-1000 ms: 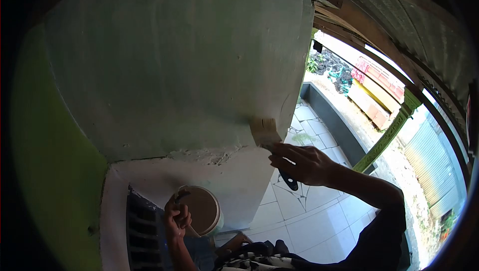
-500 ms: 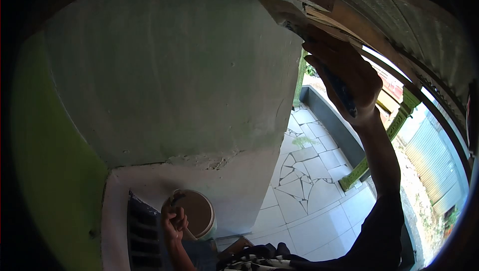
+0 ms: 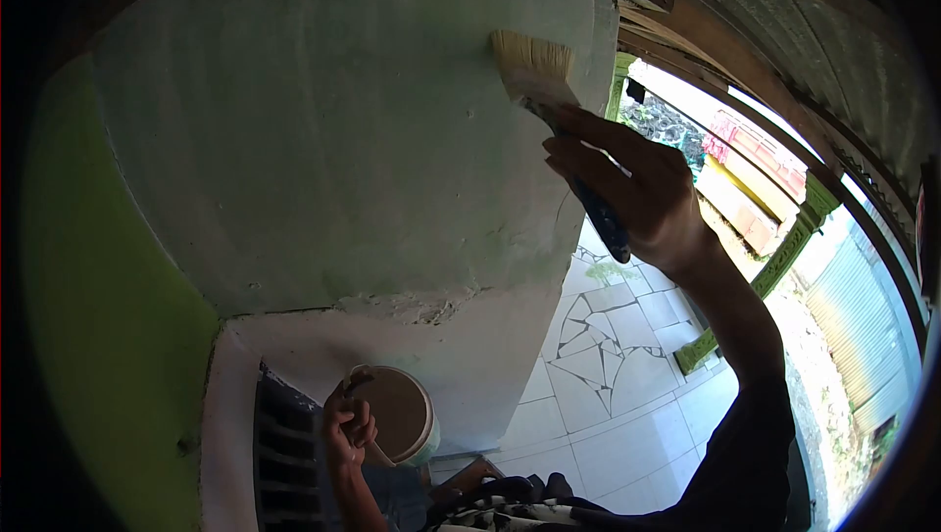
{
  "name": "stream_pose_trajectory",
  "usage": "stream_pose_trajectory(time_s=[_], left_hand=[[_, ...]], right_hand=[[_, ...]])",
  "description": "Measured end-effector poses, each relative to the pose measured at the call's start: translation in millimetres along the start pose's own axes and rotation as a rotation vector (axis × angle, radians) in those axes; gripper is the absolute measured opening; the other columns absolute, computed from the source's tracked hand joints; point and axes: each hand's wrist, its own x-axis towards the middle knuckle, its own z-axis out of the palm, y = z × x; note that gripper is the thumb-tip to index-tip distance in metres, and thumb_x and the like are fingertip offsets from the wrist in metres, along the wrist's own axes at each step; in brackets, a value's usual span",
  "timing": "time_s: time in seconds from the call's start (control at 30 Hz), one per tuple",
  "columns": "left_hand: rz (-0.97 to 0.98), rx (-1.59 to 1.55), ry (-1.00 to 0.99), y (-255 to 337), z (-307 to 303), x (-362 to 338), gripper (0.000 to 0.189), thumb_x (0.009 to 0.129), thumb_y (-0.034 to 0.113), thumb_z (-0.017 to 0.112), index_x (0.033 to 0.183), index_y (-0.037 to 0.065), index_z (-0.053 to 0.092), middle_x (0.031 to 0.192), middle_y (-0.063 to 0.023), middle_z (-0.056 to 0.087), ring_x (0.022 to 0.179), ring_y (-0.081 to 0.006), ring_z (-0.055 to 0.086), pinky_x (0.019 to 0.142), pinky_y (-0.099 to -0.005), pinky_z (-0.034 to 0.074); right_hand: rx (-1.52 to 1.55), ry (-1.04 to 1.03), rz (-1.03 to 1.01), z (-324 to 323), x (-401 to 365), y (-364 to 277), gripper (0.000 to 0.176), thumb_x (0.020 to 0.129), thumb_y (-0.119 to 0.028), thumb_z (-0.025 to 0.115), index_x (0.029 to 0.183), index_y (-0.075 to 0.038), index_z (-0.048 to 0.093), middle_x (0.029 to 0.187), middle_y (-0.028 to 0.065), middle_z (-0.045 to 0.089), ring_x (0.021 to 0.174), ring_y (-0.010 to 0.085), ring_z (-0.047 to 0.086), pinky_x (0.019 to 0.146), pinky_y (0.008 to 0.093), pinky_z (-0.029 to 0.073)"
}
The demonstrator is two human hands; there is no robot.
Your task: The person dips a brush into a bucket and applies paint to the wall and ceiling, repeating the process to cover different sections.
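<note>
My right hand point(image 3: 647, 189) is closed around the dark blue handle of a wide, flat paintbrush point(image 3: 534, 67). Its pale bristles point up and lie at the upper right of the grey-green wall point(image 3: 343, 140), near the wall's outer edge. Low in the view, my left hand point(image 3: 350, 429) has its fingers curled beside the rim of a white bucket point(image 3: 431, 434). A small dark object point(image 3: 360, 376) sticks up above those fingers; what it is, and whether they also grip the rim, I cannot make out. Brownish contents show inside the bucket.
A bright green wall point(image 3: 108, 267) stands at left, above a dark slatted opening point(image 3: 284, 454). Rough, chipped plaster point(image 3: 431, 310) marks the wall's lower ledge. White tiled floor point(image 3: 627, 434), a green post point(image 3: 784, 248) and wooden roof beams point(image 3: 725, 42) are at right.
My right hand has brought the paintbrush down and slightly left from the wall's top edge, and the bristles now show broadside. My left hand has stayed by the bucket.
</note>
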Motion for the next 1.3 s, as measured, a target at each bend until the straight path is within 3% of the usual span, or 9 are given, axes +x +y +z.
stream_pose_trajectory(time_s=[0.23, 0.37, 0.43, 0.57, 0.6, 0.77, 0.97, 1.13, 1.3], left_hand=[[-0.006, -0.003, -0.017, -4, -1, 2, 0.060, 0.077, 0.021, 0.047, 0.132, 0.000, 0.048, 0.052, 0.0010, 0.027, 0.034, -0.0088, 0.025, 0.033, -0.0240, 0.025], [0.010, 0.012, -0.031, -1, 1, 2, 0.059, 0.077, 0.021, 0.047, 0.132, 0.000, 0.048, 0.052, 0.0011, 0.027, 0.033, -0.0087, 0.025, 0.032, -0.0239, 0.024], [0.010, 0.009, -0.053, 1, 2, 1, 0.058, 0.077, 0.021, 0.047, 0.131, -0.001, 0.048, 0.052, 0.0010, 0.028, 0.033, -0.0088, 0.024, 0.032, -0.0239, 0.023], [0.038, -0.012, -0.034, 0, 0, -1, 0.055, 0.080, 0.020, 0.045, 0.130, -0.003, 0.048, 0.052, 0.0013, 0.026, 0.033, -0.0087, 0.025, 0.031, -0.0242, 0.022], [0.036, -0.012, -0.036, -1, 0, -1, 0.055, 0.080, 0.020, 0.045, 0.130, -0.003, 0.048, 0.052, 0.0013, 0.026, 0.033, -0.0087, 0.025, 0.031, -0.0242, 0.022], [0.003, -0.049, 0.013, -9, -7, -2, 0.055, 0.079, 0.021, 0.045, 0.129, -0.003, 0.050, 0.053, 0.0011, 0.026, 0.034, -0.0092, 0.023, 0.032, -0.0245, 0.020], [-0.008, -0.007, -0.031, -1, 3, -2, 0.054, 0.079, 0.022, 0.046, 0.128, -0.002, 0.052, 0.054, 0.0011, 0.026, 0.035, -0.0095, 0.023, 0.032, -0.0244, 0.020], [-0.001, -0.010, -0.029, -2, 0, -2, 0.054, 0.079, 0.021, 0.046, 0.128, -0.001, 0.052, 0.054, 0.0015, 0.026, 0.034, -0.0092, 0.024, 0.031, -0.0240, 0.021], [0.019, -0.037, -0.034, -5, 1, 0, 0.055, 0.079, 0.021, 0.046, 0.129, -0.002, 0.051, 0.054, 0.0019, 0.026, 0.034, -0.0084, 0.024, 0.031, -0.0238, 0.021]], right_hand=[[0.620, -0.595, 0.189, 31, -118, -87, 0.025, 0.080, -0.003, 0.068, 0.104, -0.004, 0.063, 0.102, 0.0094, 0.064, 0.087, 0.0209, 0.069, 0.070, 0.0300, 0.061], [0.515, -0.768, 0.221, 38, -120, -72, 0.027, 0.080, -0.005, 0.065, 0.107, -0.007, 0.062, 0.104, 0.0067, 0.065, 0.090, 0.0222, 0.069, 0.074, 0.0340, 0.060], [0.512, -0.679, 0.385, 19, -80, -45, 0.029, 0.080, -0.001, 0.063, 0.108, -0.008, 0.065, 0.112, 0.0092, 0.065, 0.095, 0.0234, 0.068, 0.077, 0.0351, 0.059], [0.200, -0.163, 0.123, -38, -12, -17, 0.023, 0.077, -0.006, 0.075, 0.099, 0.000, 0.069, 0.111, 0.0183, 0.067, 0.092, 0.0293, 0.071, 0.075, 0.0357, 0.060], [0.272, -0.134, 0.335, -50, -3, -19, 0.026, 0.083, -0.008, 0.068, 0.109, -0.004, 0.068, 0.112, 0.0121, 0.068, 0.088, 0.0244, 0.071, 0.077, 0.0312, 0.058], [-0.106, 0.106, 0.008, -57, 10, 28, 0.031, 0.076, -0.003, 0.070, 0.107, -0.009, 0.070, 0.115, 0.0141, 0.067, 0.080, 0.0263, 0.071, 0.061, 0.0295, 0.059], [-0.194, 0.083, -0.047, -40, 2, 52, 0.035, 0.073, 0.002, 0.070, 0.106, -0.007, 0.070, 0.117, 0.0146, 0.065, 0.077, 0.0247, 0.071, 0.058, 0.0286, 0.060], [0.045, -0.092, 0.220, -20, -33, 19, 0.031, 0.077, -0.004, 0.074, 0.108, -0.007, 0.070, 0.108, 0.0151, 0.068, 0.076, 0.0238, 0.071, 0.057, 0.0303, 0.060], [0.201, -0.233, 0.040, 7, -118, -38, 0.012, 0.081, -0.006, 0.070, 0.092, -0.001, 0.068, 0.106, 0.0164, 0.064, 0.080, 0.0227, 0.071, 0.057, 0.0275, 0.061]])
